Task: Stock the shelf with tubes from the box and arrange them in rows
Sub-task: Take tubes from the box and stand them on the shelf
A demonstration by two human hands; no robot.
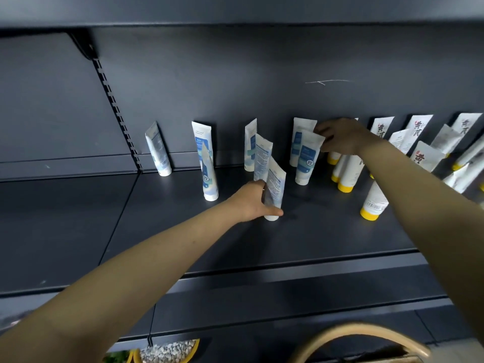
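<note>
On the dark shelf (pixel 301 239) stand several white and blue tubes, cap down. My left hand (pixel 251 201) grips the front tube (pixel 274 191) of the middle row near its white cap. Behind it stand two more tubes (pixel 262 159). My right hand (pixel 340 137) pinches the top of another blue tube (pixel 307 159) that stands in front of a second one (pixel 298 137). Further left are a front tube (pixel 209 176), one behind it (pixel 203 138) and a leaning tube (pixel 158 150).
Several white tubes with yellow caps (pixel 372 203) fill the shelf's right part, standing and leaning. A curved tan handle (pixel 361 334) shows at the bottom edge. The shelf above overhangs. A slotted upright (pixel 115 108) divides the back panel at left.
</note>
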